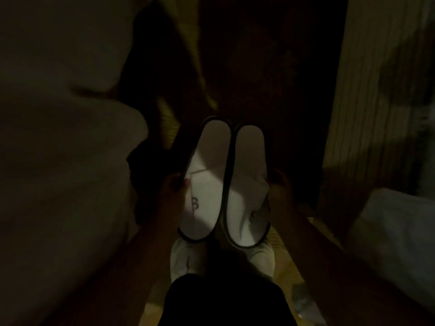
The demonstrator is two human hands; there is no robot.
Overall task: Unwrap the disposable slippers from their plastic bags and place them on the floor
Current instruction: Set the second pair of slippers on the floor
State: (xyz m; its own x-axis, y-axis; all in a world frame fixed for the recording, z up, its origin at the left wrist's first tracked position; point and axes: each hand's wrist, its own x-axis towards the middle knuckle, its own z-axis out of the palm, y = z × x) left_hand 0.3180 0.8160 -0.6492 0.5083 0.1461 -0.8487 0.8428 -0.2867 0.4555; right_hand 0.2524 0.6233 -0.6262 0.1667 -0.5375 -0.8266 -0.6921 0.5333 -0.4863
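The room is dim. Two white disposable slippers with dark trim sit side by side in the middle of the view, heels pointing away from me. My left hand (173,184) grips the outer edge of the left slipper (204,184). My right hand (279,184) grips the outer edge of the right slipper (247,191). Both slippers are bare, with no plastic around them, and are held above the wooden floor (286,262) over my own feet. A crumpled clear plastic bag (303,302) lies on the floor at the lower right.
A white bed (58,161) fills the left side. A second white bed corner (395,243) is at the lower right. Vertical wooden panelling (367,102) stands on the right. My white shoes (186,260) are under the slippers. A dark carpet strip runs ahead.
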